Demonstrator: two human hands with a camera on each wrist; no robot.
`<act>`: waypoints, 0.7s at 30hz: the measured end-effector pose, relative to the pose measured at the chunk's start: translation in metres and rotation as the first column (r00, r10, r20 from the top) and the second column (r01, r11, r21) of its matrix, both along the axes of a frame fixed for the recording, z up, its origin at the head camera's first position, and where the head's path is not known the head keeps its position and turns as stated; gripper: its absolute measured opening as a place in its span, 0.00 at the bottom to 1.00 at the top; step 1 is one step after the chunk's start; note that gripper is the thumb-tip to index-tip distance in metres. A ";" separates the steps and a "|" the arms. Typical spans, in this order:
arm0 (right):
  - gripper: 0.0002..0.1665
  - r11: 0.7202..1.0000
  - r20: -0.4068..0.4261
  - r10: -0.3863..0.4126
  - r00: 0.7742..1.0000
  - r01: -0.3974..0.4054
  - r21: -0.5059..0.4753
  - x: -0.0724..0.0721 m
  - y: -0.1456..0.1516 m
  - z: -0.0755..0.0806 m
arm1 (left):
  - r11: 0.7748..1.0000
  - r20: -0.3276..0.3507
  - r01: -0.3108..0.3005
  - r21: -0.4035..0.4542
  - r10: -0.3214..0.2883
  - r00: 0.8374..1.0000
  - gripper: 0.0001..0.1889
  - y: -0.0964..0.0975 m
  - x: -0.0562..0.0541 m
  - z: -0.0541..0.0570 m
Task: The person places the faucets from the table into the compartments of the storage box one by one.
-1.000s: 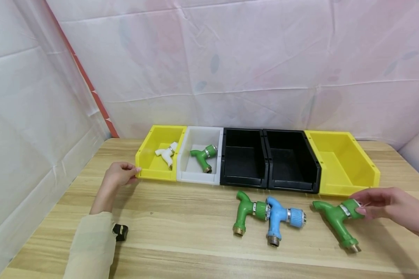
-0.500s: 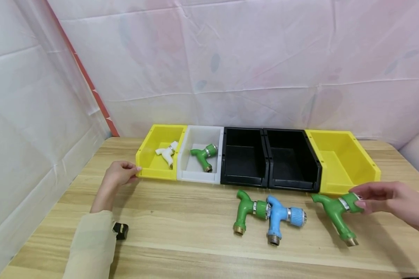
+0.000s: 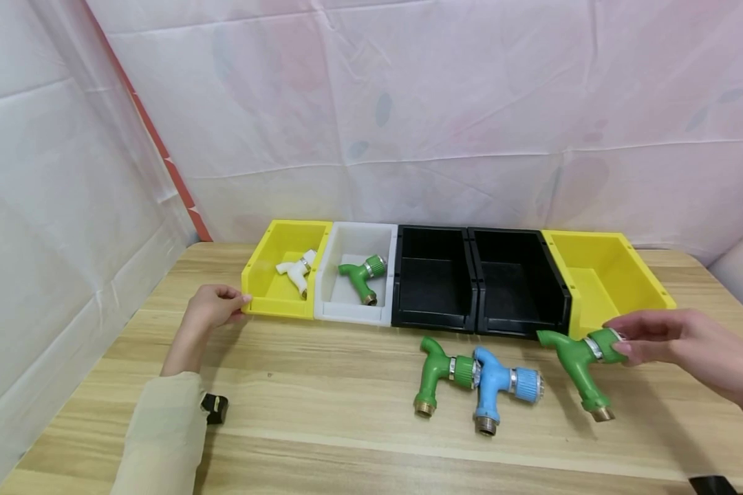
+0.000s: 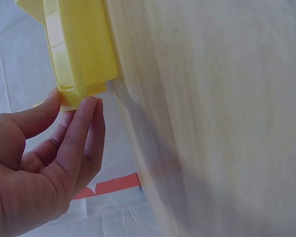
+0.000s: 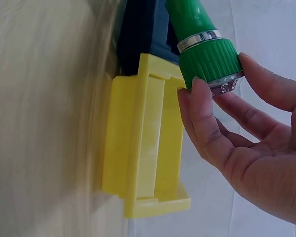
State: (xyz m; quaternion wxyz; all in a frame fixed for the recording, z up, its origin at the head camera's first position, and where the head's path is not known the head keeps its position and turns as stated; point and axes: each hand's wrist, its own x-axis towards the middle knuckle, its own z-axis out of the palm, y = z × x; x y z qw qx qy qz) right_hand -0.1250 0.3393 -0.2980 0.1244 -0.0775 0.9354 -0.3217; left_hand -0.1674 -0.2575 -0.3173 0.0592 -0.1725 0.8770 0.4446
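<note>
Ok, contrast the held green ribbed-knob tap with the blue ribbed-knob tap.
The green tap is held by its knob in the right hand; the blue tap lies on the wooden table. The green tap touches no other tap; the blue tap appears to touch a neighbouring green tap. Both have silvery collars and metal ends.

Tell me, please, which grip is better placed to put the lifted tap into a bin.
Probably the right grip: it holds the lifted tap above the table, by the right yellow bin. The left grip pinches the left yellow bin at the other end.
</note>
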 end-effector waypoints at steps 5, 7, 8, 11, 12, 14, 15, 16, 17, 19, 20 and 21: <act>0.26 1.000 -0.004 -0.006 1.000 0.006 -0.011 -0.004 -0.003 -0.001 | 1.000 -0.004 -0.001 -0.013 0.001 1.000 0.14 0.000 0.000 0.000; 0.25 1.000 -0.016 -0.009 1.000 0.009 -0.026 -0.005 -0.004 -0.001 | 1.000 -0.001 -0.002 -0.016 0.001 1.000 0.14 0.000 0.000 0.000; 0.25 0.999 -0.023 -0.010 1.000 0.010 -0.034 -0.005 -0.005 -0.001 | 1.000 -0.001 -0.001 -0.016 0.001 1.000 0.14 0.000 0.000 0.000; 0.23 0.999 -0.047 -0.015 0.999 0.013 -0.050 -0.005 -0.007 0.000 | 1.000 -0.001 0.000 -0.010 0.000 1.000 0.14 0.000 -0.001 0.000; 0.22 0.998 -0.056 -0.016 0.998 0.013 -0.057 -0.005 -0.008 0.001 | 1.000 -0.001 0.000 -0.009 0.000 1.000 0.14 0.000 -0.001 0.000; 0.22 0.998 -0.066 -0.020 0.998 0.016 -0.056 -0.005 -0.010 0.002 | 1.000 -0.002 0.002 -0.011 -0.002 1.000 0.14 -0.001 -0.001 0.000; 0.22 0.998 -0.070 -0.020 0.997 0.017 -0.053 -0.005 -0.012 0.002 | 1.000 -0.001 0.004 -0.015 -0.004 1.000 0.14 -0.001 -0.001 0.000; 0.23 0.999 -0.068 -0.020 0.997 0.017 -0.047 -0.006 -0.013 0.003 | 1.000 0.000 0.004 -0.017 -0.004 1.000 0.14 -0.001 -0.001 0.000; 0.23 0.999 -0.066 -0.020 0.998 0.017 -0.044 -0.006 -0.015 0.004 | 1.000 0.000 0.005 -0.019 -0.005 1.000 0.14 -0.001 -0.001 0.000; 0.25 0.999 -0.056 -0.021 0.998 0.019 -0.034 -0.007 -0.020 0.007 | 1.000 0.003 0.007 -0.019 -0.007 1.000 0.14 -0.001 -0.001 -0.001; 0.26 0.999 -0.054 -0.022 0.998 0.020 -0.032 -0.008 -0.022 0.008 | 1.000 0.006 0.006 -0.019 -0.006 1.000 0.14 -0.001 -0.001 -0.001; 0.26 0.999 -0.053 -0.023 0.998 0.021 -0.028 -0.008 -0.025 0.010 | 1.000 0.009 0.005 -0.019 -0.005 1.000 0.14 -0.001 0.000 -0.001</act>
